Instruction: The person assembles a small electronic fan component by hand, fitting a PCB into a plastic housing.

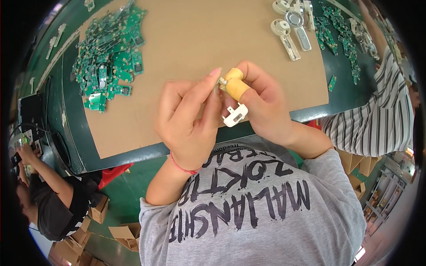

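Note:
My two hands meet over the near edge of the brown sheet. Thumb and fingertips of my left hand [191,115] are pinched on a small thin piece, mostly hidden by the fingers. Yellow covers [235,86] wrap the thumb and a finger of my right hand [268,111], which close on a small silvery part [222,81] between both hands. Just beneath the right thumb is a white plastic piece [235,116] with short prongs and a dark slot. It seems to rest against the right hand's fingers; what grips it is hidden.
Green circuit boards [111,57] lie heaped on the brown sheet [186,35] at left. White handheld fan housings [286,37] lie at far right, with more boards [346,37] beyond. A person in a striped shirt [377,119] works at right; another in black [57,199] sits left.

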Demonstrator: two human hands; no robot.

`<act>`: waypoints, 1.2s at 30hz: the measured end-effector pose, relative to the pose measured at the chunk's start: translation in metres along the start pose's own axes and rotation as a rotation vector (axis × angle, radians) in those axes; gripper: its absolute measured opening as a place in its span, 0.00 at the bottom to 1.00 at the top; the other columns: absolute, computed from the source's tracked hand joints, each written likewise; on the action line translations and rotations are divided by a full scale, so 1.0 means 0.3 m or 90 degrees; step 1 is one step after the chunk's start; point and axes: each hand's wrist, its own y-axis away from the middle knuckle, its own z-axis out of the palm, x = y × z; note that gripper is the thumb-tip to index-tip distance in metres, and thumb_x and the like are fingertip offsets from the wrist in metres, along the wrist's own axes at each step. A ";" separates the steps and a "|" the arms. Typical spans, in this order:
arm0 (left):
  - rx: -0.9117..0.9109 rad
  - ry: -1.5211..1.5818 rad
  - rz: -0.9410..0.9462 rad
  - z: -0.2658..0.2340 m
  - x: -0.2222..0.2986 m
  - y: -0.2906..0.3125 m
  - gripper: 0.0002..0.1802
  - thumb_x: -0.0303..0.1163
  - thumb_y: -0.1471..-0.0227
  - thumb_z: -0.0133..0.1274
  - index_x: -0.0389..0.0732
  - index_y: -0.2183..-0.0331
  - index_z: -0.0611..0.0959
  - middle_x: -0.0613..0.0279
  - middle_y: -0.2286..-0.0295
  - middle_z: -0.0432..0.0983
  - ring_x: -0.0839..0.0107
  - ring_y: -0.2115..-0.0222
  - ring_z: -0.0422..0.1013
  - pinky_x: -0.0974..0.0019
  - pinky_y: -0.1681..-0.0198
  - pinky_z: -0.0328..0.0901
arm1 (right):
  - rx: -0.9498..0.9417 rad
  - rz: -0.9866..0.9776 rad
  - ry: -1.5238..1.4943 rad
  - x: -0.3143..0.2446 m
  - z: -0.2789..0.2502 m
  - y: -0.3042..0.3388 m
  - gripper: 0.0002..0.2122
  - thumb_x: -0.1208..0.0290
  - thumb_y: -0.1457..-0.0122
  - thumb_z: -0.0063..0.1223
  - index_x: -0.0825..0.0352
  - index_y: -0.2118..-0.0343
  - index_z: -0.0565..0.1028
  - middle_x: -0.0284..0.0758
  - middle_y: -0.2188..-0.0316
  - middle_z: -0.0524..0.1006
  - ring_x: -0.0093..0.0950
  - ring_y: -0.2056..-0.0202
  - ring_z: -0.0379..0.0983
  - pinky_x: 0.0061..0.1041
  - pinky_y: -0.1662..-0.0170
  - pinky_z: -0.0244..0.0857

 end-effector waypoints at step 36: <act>-0.414 0.938 -0.812 -0.014 -0.102 0.016 0.22 0.44 0.42 0.33 0.34 0.61 0.71 0.57 0.73 0.74 0.71 0.77 0.72 0.72 0.79 0.67 | -0.312 -0.782 0.829 -0.135 -0.086 -0.150 0.06 0.69 0.59 0.53 0.63 0.78 0.70 0.29 0.73 0.72 0.26 0.68 0.69 0.26 0.65 0.61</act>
